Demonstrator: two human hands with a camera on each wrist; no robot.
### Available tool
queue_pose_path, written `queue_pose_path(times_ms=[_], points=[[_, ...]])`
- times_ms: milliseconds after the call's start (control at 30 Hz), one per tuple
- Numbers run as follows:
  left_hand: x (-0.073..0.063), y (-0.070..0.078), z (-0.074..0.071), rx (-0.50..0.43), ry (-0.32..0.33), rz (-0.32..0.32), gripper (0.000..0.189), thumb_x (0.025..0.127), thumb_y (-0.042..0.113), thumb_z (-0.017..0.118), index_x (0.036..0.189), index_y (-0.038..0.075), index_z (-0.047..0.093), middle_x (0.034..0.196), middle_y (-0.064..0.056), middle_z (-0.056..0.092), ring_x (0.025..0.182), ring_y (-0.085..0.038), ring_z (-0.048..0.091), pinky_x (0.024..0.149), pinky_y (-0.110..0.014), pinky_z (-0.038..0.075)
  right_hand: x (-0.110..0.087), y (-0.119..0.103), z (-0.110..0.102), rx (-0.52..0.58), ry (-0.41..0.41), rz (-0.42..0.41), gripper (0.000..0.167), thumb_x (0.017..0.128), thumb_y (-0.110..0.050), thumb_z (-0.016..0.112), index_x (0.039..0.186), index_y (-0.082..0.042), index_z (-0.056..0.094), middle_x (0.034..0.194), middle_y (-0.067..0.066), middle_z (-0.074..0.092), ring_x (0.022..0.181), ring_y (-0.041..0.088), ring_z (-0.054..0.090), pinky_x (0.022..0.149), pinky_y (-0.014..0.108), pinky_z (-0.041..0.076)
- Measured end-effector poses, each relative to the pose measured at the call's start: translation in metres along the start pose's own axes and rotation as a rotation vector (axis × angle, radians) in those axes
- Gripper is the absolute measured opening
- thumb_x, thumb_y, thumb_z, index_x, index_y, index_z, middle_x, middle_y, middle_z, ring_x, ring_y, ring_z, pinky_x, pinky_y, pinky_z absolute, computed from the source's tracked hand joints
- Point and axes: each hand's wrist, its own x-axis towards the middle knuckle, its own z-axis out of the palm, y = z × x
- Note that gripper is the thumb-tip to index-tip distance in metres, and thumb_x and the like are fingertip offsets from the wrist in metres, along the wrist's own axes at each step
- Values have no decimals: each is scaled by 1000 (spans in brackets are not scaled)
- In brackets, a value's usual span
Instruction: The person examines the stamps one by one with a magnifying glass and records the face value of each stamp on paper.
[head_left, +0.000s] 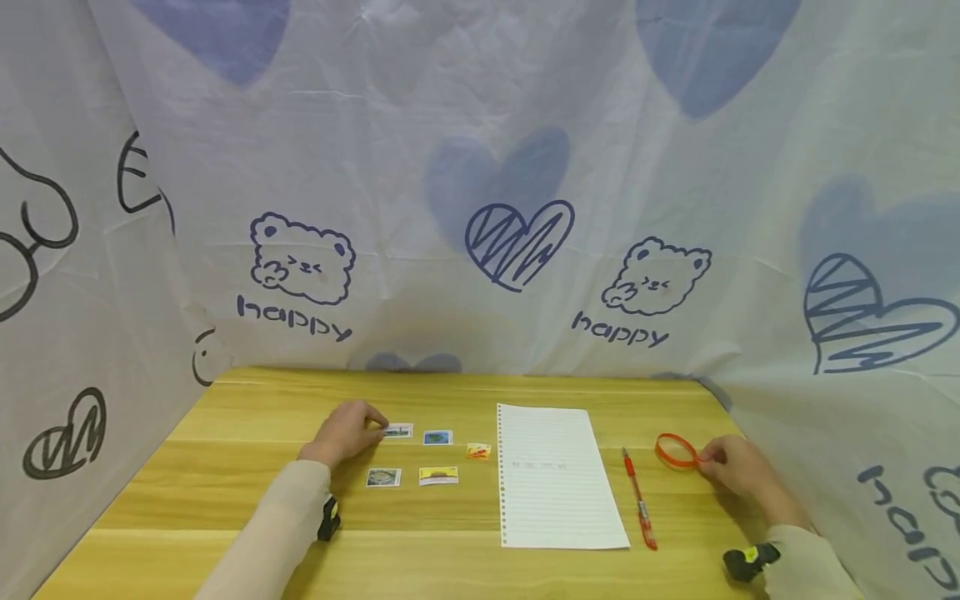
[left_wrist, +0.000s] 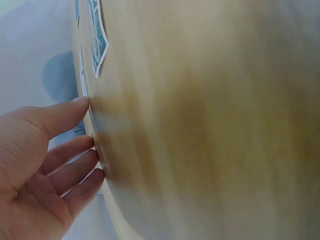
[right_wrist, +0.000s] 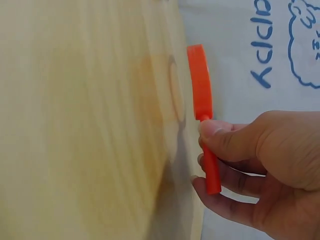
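Note:
My left hand point(head_left: 347, 429) rests at the back left of the table. Its fingertips touch the left edge of a pale stamp point(head_left: 399, 431); in the left wrist view the thumb and fingers are spread and fairly straight, tips against the tabletop. Nearby lie a blue stamp point(head_left: 438, 437), a small red-and-yellow one, a grey-green stamp point(head_left: 384, 477) and a yellow stamp point(head_left: 438, 475). With thumb and fingers round its short handle, my right hand point(head_left: 738, 468) holds a red magnifying glass point(right_wrist: 201, 82) by the table's right side. Its round frame stands just above the wood, edge-on in the right wrist view.
A sheet of lined paper point(head_left: 558, 500) with punched holes lies mid-table, faint writing on it. To its right is a red pen point(head_left: 639, 500). A white cloth point(head_left: 420, 167) printed with hearts and bears hangs behind and along both sides of the wooden table point(head_left: 420, 558).

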Motion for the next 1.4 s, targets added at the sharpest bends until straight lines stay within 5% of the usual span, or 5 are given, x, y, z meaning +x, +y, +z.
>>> queue_pose_path(times_ms=[533,967,1400], points=[[4,-4,3,-4,16,-1,15,91,12,76,105,9,82,123,-19,74,119,-41,66,104,-58,51,42,-80,10,19,46,-94,4,90,-5,76,88,-2,73,84,9,73,78,20,65,71,37,54],[5,-5,1,-21,6,-24,16,92,12,76,107,9,81,125,-20,73,120,-42,66,104,-58,51,77,-141,39,90,51,-163,7,89,-5,77,91,1,73,86,9,73,79,18,64,72,32,54],[4,-4,2,-27,-5,-41,17,92,13,76,108,9,82,125,-18,73,121,-40,65,105,-58,51,96,-209,74,118,15,-143,4,90,-5,76,93,-3,75,85,4,70,76,16,56,70,29,47]])
